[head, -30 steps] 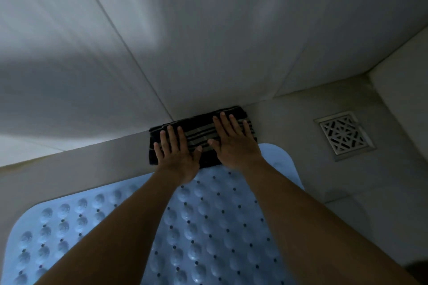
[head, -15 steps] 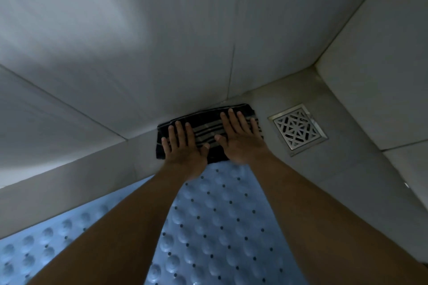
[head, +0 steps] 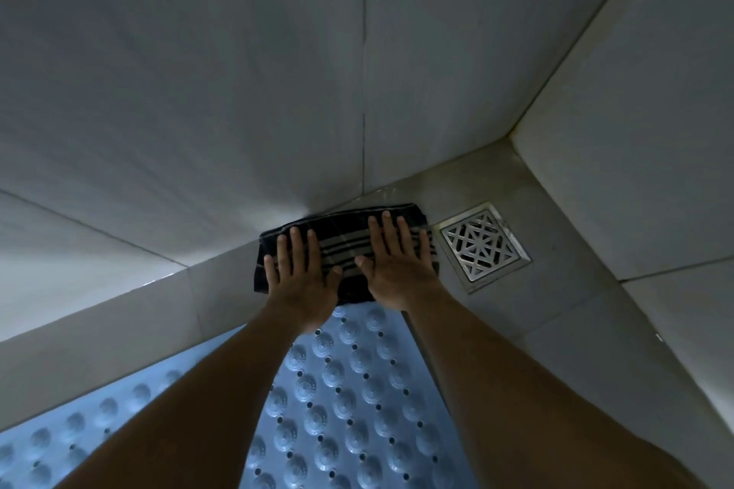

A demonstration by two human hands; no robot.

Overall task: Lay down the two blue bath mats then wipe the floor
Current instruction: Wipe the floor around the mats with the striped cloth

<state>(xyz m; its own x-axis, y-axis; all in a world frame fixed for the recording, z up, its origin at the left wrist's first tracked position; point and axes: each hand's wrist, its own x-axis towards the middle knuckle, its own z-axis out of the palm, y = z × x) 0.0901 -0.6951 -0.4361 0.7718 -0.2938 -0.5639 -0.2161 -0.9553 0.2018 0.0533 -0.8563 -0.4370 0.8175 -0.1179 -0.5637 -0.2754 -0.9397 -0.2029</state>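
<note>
Dark striped cloth [head: 344,250], frame centre, at the wall's foot: my left hand [head: 300,276] and right hand [head: 398,268] press it flat, fingers spread. Blue bath mat [head: 345,393] lies in the lower frame. The metal floor drain [head: 485,246] is just right of the cloth.

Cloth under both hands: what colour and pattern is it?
The cloth is black with grey stripes; head view.

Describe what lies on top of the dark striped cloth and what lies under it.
The left hand and right hand press flat on the cloth. Around it the floor shows; the patch directly beneath is hidden.
</note>
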